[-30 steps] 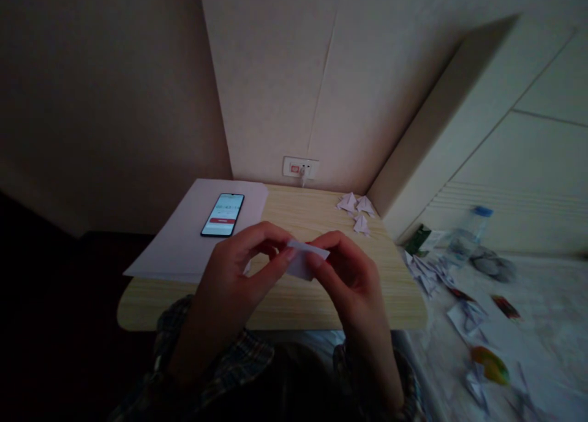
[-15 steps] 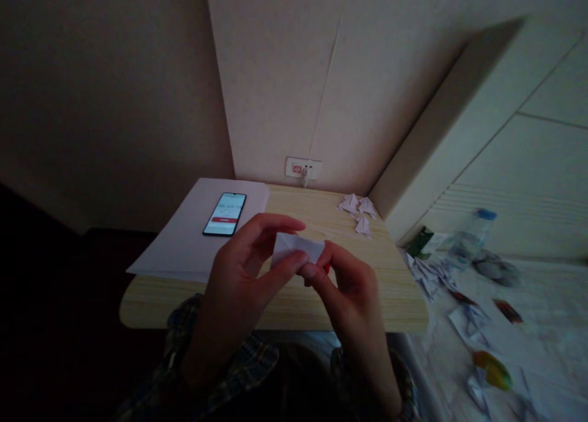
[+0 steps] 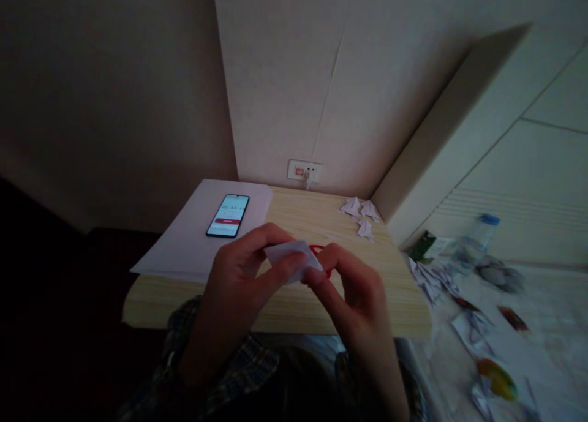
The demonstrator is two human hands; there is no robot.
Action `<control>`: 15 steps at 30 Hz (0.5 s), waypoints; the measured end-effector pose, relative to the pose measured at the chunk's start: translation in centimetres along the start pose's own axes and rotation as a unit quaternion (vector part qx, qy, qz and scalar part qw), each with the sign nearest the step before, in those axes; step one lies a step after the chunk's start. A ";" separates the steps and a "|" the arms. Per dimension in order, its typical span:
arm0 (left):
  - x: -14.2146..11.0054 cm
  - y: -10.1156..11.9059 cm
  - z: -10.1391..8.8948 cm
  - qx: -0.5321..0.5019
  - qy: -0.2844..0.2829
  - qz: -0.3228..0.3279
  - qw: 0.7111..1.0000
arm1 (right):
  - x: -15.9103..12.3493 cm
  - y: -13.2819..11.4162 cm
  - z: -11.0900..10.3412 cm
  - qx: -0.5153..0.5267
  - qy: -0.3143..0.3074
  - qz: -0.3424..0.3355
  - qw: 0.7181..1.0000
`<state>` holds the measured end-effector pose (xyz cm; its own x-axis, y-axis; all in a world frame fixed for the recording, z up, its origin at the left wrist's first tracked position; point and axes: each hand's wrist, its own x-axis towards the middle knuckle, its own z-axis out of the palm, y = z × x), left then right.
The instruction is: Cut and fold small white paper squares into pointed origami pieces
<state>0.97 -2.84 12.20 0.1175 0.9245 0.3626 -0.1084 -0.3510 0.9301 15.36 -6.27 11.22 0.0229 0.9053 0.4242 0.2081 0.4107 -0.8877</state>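
Note:
A small piece of folded white paper is held above the wooden table between my two hands. My left hand pinches it with the thumb on the near face and the fingers behind. At its right corner, the thumb and forefinger of my right hand grip the edge. Something red and looped, partly hidden by the right fingers, shows just behind the paper; whether it is held or lies on the table I cannot tell. Several folded paper figures rest at the table's back right corner.
A lit phone lies on a stack of white sheets at the left of the table. Behind is a wall socket with a plug. To the right, a bed-like surface bears a bottle, crumpled folded papers and a yellow-green object.
The folded paper has been turned and tilted between my fingers, and my grip on it has shifted. More of the red loop shows now. The view has swung slightly left.

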 end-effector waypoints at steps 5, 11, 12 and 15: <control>0.0 -0.8 0.3 -0.034 0.091 0.008 0.995 | 1.1 1.3 -0.9 -0.109 -0.058 -0.019 0.992; -0.2 -0.5 0.4 -0.085 0.118 0.033 0.989 | 2.3 8.8 -2.3 -0.324 -0.052 0.094 0.940; -0.2 -0.3 0.5 -0.083 0.122 0.035 0.988 | 2.2 10.0 -2.2 -0.336 -0.059 0.106 0.934; -0.3 -0.1 0.7 -0.076 0.143 0.056 0.985 | 1.9 12.7 -1.6 -0.359 -0.069 0.135 0.921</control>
<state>1.65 -3.19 12.06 -0.1835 0.8928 0.4114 -0.2544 -0.4473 0.8574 19.60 0.54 1.02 0.0552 0.9893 0.1352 0.8073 0.0355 -0.5891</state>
